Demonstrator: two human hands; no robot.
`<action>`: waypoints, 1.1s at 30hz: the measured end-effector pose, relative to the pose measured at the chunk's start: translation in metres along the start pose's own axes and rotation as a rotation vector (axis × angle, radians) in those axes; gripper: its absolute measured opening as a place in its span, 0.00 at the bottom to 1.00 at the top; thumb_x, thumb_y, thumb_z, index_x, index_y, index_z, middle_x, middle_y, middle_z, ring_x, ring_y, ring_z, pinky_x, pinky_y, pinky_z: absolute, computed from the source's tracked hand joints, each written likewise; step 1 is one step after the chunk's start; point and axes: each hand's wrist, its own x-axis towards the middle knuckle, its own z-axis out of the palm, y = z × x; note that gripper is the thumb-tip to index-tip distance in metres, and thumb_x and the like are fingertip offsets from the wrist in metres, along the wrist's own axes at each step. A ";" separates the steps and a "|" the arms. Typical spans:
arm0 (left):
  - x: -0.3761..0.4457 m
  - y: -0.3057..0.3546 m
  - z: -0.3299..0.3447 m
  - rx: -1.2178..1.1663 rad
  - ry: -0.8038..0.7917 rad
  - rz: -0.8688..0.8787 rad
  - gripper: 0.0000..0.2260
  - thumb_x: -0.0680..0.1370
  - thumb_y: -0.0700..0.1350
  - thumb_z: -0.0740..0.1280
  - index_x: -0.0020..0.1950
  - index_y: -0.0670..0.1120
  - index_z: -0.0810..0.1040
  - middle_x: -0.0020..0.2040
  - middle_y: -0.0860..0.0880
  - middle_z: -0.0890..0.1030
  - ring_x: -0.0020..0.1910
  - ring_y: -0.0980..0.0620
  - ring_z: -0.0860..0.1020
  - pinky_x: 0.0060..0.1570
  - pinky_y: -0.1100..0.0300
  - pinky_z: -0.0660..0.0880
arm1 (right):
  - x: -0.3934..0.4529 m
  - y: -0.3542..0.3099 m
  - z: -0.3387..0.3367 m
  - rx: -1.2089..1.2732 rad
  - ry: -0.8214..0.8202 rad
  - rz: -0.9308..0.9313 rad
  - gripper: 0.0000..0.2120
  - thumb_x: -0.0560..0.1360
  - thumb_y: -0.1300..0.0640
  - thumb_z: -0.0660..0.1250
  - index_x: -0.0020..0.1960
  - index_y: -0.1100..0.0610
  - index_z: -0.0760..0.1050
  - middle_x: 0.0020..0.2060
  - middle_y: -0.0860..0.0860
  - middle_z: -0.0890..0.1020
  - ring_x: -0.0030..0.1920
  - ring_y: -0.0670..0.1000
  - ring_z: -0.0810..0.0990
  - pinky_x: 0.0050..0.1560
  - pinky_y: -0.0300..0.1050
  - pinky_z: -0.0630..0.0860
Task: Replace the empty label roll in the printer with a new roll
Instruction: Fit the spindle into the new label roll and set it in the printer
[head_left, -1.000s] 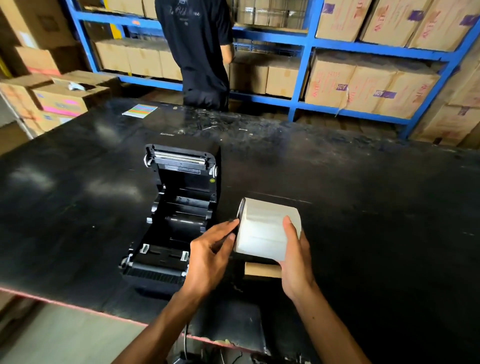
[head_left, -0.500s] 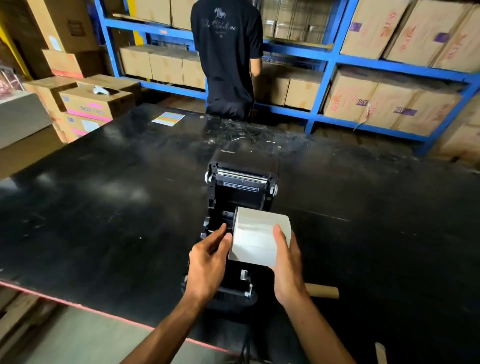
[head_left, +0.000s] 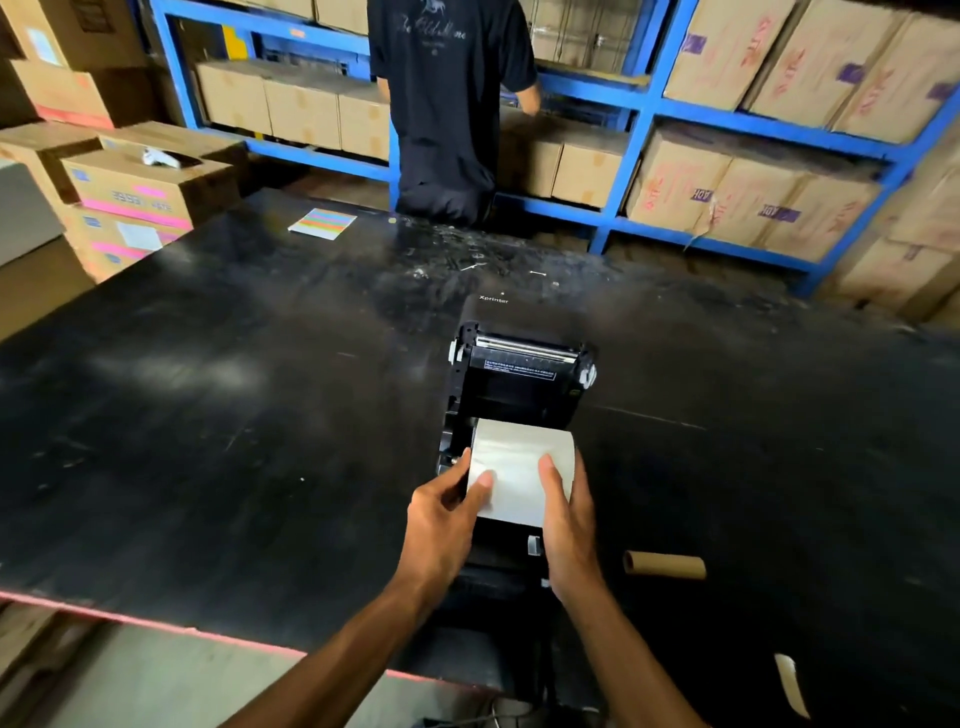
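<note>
Two hands grip the new roll over the open printer on the desk. Left hand holds the roll's left end, thumb on its face; right hand holds the right side, thumb across the top. Fingers of both hands are closed on the roll. The lid stands raised behind. The roll sits above or partly inside the bay; whether it has seated cannot be told, since hands and roll hide the holders. The empty core lies on the desk to the right, well apart from the printer.

Risks noted:
- Misalignment. If the roll goes down skewed, its core may miss the side holders and rest loose in the bay.
- Wrong feed direction. The loose end is not visible, so orientation cannot be confirmed; a reversed roll would print on the liner side.
- Pinched fingers between roll ends and bay walls, given the tight fit.
- Unwinding, if the grip loosens before seating.
- Lid may fall forward onto the hands if knocked.
</note>
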 end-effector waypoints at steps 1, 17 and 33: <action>0.002 -0.002 -0.001 0.001 -0.002 -0.010 0.16 0.79 0.46 0.66 0.67 0.46 0.77 0.57 0.51 0.85 0.57 0.53 0.82 0.61 0.52 0.77 | 0.002 0.000 0.000 -0.018 -0.002 -0.004 0.21 0.77 0.45 0.62 0.69 0.41 0.66 0.61 0.46 0.79 0.56 0.46 0.80 0.57 0.49 0.79; 0.029 -0.010 -0.015 -0.092 0.035 -0.091 0.14 0.79 0.38 0.66 0.62 0.48 0.81 0.53 0.49 0.86 0.54 0.48 0.84 0.54 0.55 0.80 | 0.029 0.001 0.003 -0.375 -0.169 0.077 0.30 0.70 0.31 0.59 0.70 0.30 0.55 0.78 0.47 0.53 0.76 0.55 0.56 0.74 0.62 0.56; 0.041 -0.015 -0.013 0.135 0.086 -0.137 0.14 0.77 0.36 0.67 0.62 0.46 0.81 0.51 0.53 0.86 0.49 0.61 0.83 0.51 0.70 0.78 | 0.038 0.021 -0.010 -0.513 -0.257 0.179 0.33 0.71 0.29 0.55 0.73 0.34 0.51 0.77 0.45 0.41 0.77 0.52 0.41 0.75 0.64 0.45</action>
